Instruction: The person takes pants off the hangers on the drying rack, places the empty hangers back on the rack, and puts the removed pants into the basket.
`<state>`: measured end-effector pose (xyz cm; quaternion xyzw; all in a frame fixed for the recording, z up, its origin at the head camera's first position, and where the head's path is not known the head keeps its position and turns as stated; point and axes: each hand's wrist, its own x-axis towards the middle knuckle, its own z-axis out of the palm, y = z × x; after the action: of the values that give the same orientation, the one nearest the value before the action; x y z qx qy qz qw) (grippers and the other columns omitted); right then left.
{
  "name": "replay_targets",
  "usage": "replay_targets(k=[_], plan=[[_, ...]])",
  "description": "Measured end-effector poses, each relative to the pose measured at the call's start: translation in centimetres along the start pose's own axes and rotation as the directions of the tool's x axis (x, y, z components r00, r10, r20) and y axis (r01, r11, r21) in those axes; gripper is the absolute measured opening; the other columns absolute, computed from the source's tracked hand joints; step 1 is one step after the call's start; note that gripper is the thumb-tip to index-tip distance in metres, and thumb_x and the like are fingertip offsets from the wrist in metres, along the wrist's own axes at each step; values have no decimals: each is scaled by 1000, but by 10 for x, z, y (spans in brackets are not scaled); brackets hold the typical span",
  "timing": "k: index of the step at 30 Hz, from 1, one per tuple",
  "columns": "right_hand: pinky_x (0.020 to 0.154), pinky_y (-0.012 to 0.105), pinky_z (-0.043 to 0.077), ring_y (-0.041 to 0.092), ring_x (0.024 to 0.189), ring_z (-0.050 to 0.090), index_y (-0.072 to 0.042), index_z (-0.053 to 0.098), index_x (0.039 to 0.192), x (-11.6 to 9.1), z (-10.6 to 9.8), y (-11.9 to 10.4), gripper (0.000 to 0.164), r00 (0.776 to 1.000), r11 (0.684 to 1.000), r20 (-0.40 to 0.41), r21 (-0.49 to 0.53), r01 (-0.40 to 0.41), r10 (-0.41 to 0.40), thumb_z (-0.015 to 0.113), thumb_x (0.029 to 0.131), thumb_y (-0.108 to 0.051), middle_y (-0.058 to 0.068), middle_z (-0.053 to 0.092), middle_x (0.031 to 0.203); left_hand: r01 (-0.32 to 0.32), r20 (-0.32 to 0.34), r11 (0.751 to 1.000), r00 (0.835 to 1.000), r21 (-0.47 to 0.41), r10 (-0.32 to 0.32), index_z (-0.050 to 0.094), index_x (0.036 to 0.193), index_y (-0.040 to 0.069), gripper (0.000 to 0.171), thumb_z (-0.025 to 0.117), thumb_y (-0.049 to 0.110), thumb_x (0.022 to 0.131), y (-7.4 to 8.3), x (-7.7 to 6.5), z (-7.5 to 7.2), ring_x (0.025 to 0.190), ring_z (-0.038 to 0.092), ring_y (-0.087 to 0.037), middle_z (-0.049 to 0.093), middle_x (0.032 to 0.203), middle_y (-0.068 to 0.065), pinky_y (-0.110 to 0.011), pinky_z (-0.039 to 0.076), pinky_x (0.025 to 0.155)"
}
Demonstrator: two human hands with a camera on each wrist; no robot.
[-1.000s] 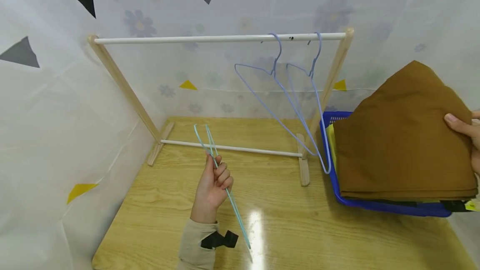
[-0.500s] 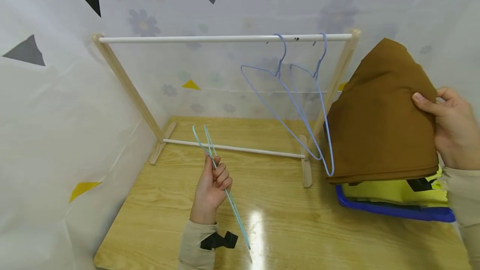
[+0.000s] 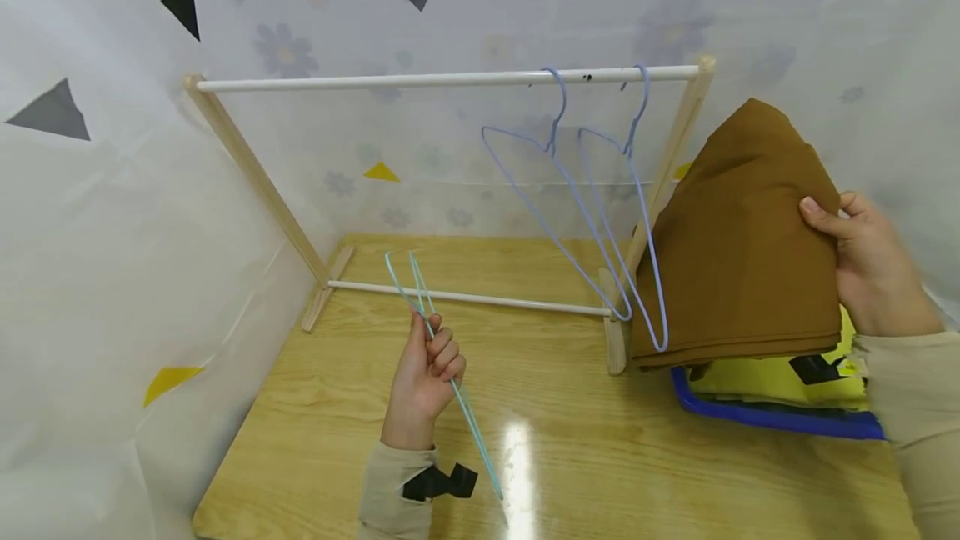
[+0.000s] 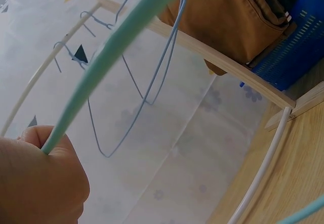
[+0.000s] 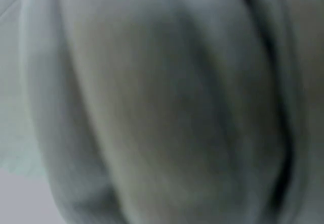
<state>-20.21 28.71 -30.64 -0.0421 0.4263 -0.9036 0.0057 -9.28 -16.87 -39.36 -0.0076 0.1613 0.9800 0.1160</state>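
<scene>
My left hand (image 3: 423,390) grips a light turquoise clothes hanger (image 3: 474,432), seen nearly edge-on with its hook up, over the middle of the table. Close up in the left wrist view, the hanger (image 4: 109,59) crosses from the fist to the top edge. On the right, my right hand (image 3: 877,269) pinches the side of a folded brown garment (image 3: 742,248), thumb on the front and the other fingers hidden behind. The garment hangs over the blue basket (image 3: 780,417), its left edge just behind a hanging hanger. Blurred grey-beige cloth (image 5: 152,113) fills most of the right wrist view.
A wooden rack with a white rod (image 3: 375,82) stands at the back of the table (image 3: 360,440). Two periwinkle hangers hang at its right end, one by this hook (image 3: 561,102), the other by this hook (image 3: 643,102). Yellow clothing (image 3: 772,382) lies in the basket.
My right hand has lifted the brown garment and moved left with it, toward the rack, uncovering yellow clothing in the basket. My left hand with the hanger has stayed almost still.
</scene>
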Motion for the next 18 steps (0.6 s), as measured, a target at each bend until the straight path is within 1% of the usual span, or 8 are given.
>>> replay_targets(k=[3,6,11,15,18], plan=[[55,30,49,21,70,60,-2,46,77,0,-7,-2,14,1000,1000,-5,9,2,-2,45,86,8,9,57,86,3,-5,1000,1000,-3,-3,58,75,15,42,36,48,88,0,0,0,44,4,-6,9,55,8,-18,7,43],[55,30,48,21,70,60,-3,46,78,-3,-15,-5,14,1000,1000,-18,-9,4,-4,45,86,8,9,57,86,6,-1,1000,1000,-4,-6,59,75,15,40,39,47,87,-1,0,-1,44,4,-6,9,55,8,-18,7,43],[55,30,49,22,71,61,-2,48,82,-6,-29,-10,12,999,999,-27,-32,28,-29,45,86,9,9,59,88,11,23,1000,1000,-4,-11,59,76,15,40,38,47,88,-1,-1,-1,44,5,-6,9,55,8,-18,7,43],[54,30,49,21,69,61,-2,49,84,-8,-41,-14,12,997,995,-42,-77,59,-62,45,86,10,9,59,87,16,49,1000,999,-6,-16,58,77,14,42,35,46,89,-1,-1,-1,44,7,-6,10,55,8,-18,8,43],[52,29,49,20,68,61,-4,49,84,-10,-49,-18,12,994,988,-79,-139,64,-75,48,85,8,6,58,87,16,62,1000,998,-6,-16,58,77,14,43,33,46,90,-1,-1,-1,44,7,-6,11,55,8,-18,8,43]])
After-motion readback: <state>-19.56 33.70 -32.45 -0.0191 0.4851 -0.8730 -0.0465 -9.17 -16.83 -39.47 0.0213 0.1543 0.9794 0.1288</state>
